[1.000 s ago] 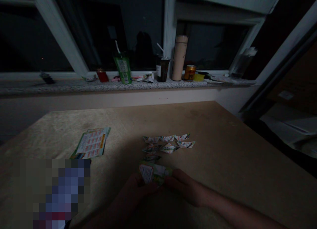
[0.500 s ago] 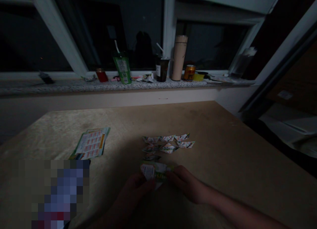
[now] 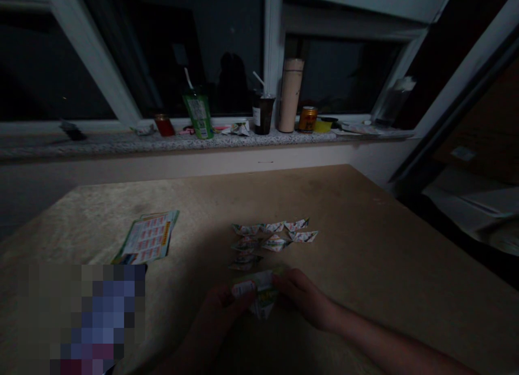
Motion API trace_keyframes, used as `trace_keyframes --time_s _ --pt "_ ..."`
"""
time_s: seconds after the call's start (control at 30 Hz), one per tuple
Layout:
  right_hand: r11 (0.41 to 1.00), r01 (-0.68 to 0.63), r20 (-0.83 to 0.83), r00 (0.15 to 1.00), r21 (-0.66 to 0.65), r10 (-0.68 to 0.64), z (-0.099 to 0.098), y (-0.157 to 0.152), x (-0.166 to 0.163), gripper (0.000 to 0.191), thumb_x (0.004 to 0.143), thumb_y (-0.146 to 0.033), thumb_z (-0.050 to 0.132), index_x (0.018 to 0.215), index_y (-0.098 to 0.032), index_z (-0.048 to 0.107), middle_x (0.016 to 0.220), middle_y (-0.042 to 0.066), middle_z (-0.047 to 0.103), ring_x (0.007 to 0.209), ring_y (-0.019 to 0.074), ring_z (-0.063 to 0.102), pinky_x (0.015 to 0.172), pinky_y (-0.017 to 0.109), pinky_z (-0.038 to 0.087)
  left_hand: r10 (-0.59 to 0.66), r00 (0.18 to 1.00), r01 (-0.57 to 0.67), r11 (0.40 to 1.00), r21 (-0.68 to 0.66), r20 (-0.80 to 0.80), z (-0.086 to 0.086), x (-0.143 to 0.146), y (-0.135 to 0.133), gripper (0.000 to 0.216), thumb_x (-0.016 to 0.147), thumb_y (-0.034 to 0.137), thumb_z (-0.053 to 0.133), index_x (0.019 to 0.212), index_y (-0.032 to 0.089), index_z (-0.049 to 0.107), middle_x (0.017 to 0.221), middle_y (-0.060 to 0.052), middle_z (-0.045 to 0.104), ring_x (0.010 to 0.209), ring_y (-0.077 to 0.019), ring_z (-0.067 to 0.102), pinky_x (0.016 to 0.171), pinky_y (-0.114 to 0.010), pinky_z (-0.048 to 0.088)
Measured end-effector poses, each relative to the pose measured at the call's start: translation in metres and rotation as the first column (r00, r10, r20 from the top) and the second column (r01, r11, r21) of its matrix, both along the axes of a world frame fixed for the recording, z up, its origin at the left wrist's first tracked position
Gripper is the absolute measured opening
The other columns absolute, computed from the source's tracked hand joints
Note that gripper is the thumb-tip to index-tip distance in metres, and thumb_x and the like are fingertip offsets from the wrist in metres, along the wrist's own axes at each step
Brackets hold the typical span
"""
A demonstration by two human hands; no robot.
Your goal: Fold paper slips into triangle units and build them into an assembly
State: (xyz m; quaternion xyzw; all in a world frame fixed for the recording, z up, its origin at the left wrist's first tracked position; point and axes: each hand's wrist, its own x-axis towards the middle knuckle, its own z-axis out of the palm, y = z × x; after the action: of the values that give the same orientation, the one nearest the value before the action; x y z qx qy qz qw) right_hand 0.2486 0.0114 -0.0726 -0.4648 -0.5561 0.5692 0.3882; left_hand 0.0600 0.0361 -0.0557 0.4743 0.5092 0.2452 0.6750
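- The left hand (image 3: 221, 316) and right hand (image 3: 305, 302) share one printed paper (image 3: 255, 293), low over the near edge of the counter (image 3: 365, 245); each grip is pinched closed on an end of it.
- A second ago the paper was spread wider, with a flat panel facing up. Now it is bunched narrower, and a point hangs below (dim light, so the creases are hard to read).
- By my judgement, the folding is further along.
- The folded pieces (image 3: 272, 235) just beyond lie unmoved, as does the leaflet (image 3: 148, 237) to the left.
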Motion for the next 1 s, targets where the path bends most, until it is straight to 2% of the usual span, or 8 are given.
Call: trace_keyframes --time_s 0.13,0.27,0.47,0.6,0.7,0.8,1.0 --pt "0.994 0.100 0.120 0.987 0.052 -0.106 -0.005 0.001 -0.003 0.060 0.083 -0.072 0.034 0.056 -0.019 0.038 0.055 -0.005 0.027 0.051 0.0081 0.022 0.041 0.021 0.019 -0.008 0.998 0.011 0.999 0.045 -0.062 -0.012 -0.005 0.000 0.037 0.072 0.048 0.070 0.083 0.013 0.072 0.078 -0.004 0.074 0.077 -0.0262 0.065 0.066 -0.029 0.047" --pt "0.984 0.113 0.191 0.972 0.135 -0.138 -0.006 0.004 -0.001 0.059 0.086 -0.068 0.032 0.053 -0.020 0.034 0.053 -0.006 0.026 0.049 0.0079 0.021 0.042 0.023 0.018 0.072 0.996 -0.070 0.997 0.041 -0.055 -0.018 -0.006 0.000 0.040 0.072 0.052 0.069 0.081 0.012 0.072 0.080 -0.006 0.073 0.081 -0.0268 0.064 0.070 -0.030 0.047" --pt "0.993 0.082 0.075 0.993 0.087 -0.089 -0.002 0.006 0.002 0.062 0.081 -0.071 0.039 0.048 -0.020 0.029 0.048 -0.007 0.021 0.046 0.0067 0.017 0.041 0.023 0.014 0.022 0.997 -0.020 0.999 0.036 -0.079 -0.003 -0.001 -0.001 0.045 0.071 0.058 0.066 0.077 0.014 0.073 0.075 -0.005 0.072 0.078 -0.0269 0.063 0.068 -0.030 0.047" --pt "0.996 0.080 -0.001 0.997 0.048 -0.080 -0.006 0.004 -0.002 0.060 0.082 -0.073 0.035 0.055 -0.019 0.038 0.053 -0.005 0.029 0.049 0.0077 0.023 0.042 0.022 0.021 -0.025 0.995 0.033 0.996 0.081 -0.098 -0.002 -0.002 0.000 0.046 0.075 0.058 0.062 0.078 0.013 0.073 0.075 -0.005 0.071 0.078 -0.0269 0.062 0.067 -0.030 0.045" --pt "0.985 0.170 -0.035 0.985 0.002 -0.170 -0.012 0.002 -0.006 0.060 0.081 -0.074 0.035 0.058 -0.019 0.040 0.055 -0.005 0.032 0.051 0.0088 0.026 0.043 0.022 0.025 -0.101 0.989 0.111 0.990 0.086 -0.112 -0.010 -0.006 0.000 0.049 0.076 0.059 0.061 0.078 0.011 0.072 0.074 -0.005 0.070 0.077 -0.0265 0.062 0.067 -0.029 0.044" --pt "0.952 0.305 0.031 0.952 0.014 -0.305 -0.018 0.002 -0.009 0.059 0.079 -0.073 0.042 0.053 -0.020 0.039 0.053 -0.005 0.030 0.051 0.0091 0.026 0.042 0.023 0.024 -0.051 0.991 0.060 0.996 0.063 -0.126 -0.016 -0.010 -0.001 0.048 0.074 0.059 0.063 0.080 0.012 0.072 0.078 -0.005 0.071 0.079 -0.0265 0.061 0.067 -0.029 0.045" --pt "0.960 0.280 0.023 0.960 -0.008 -0.280 -0.012 0.003 -0.007 0.058 0.078 -0.071 0.044 0.052 -0.020 0.039 0.052 -0.005 0.031 0.050 0.0088 0.026 0.041 0.022 0.024 -0.060 0.994 0.065 0.996 0.061 -0.090 -0.005 -0.007 -0.003 0.049 0.074 0.060 0.061 0.078 0.013 0.073 0.078 -0.005 0.071 0.080 -0.0275 0.062 0.072 -0.029 0.045"
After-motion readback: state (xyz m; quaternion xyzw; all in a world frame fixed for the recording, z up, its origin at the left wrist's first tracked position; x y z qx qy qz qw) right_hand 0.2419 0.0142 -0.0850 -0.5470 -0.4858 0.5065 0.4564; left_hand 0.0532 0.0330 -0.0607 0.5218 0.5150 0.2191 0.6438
